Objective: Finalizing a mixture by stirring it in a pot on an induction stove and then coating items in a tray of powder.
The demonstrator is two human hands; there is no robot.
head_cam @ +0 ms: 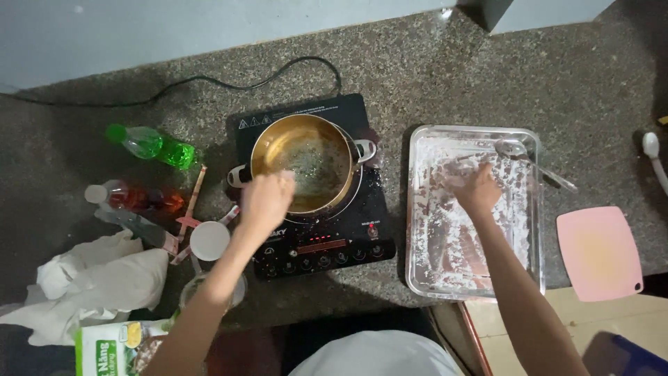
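My left hand (265,198) hovers over the near rim of a metal pot (304,161) of bubbling oil on a black induction cooker (348,244). Its fingers are bunched together; whether they pinch something is unclear. My right hand (477,188) reaches into a steel tray (419,230) dusted with white flour, fingers down on the floured surface near several coated pieces. A metal spoon (530,161) rests on the tray's far right corner.
A green bottle (151,145) and a reddish bottle (136,198) lie left of the cooker, with a white lid (209,240), white bags (97,282) and a green packet (104,349). A pink cutting board (600,253) lies right of the tray. The cooker's cord (209,80) runs along the wall.
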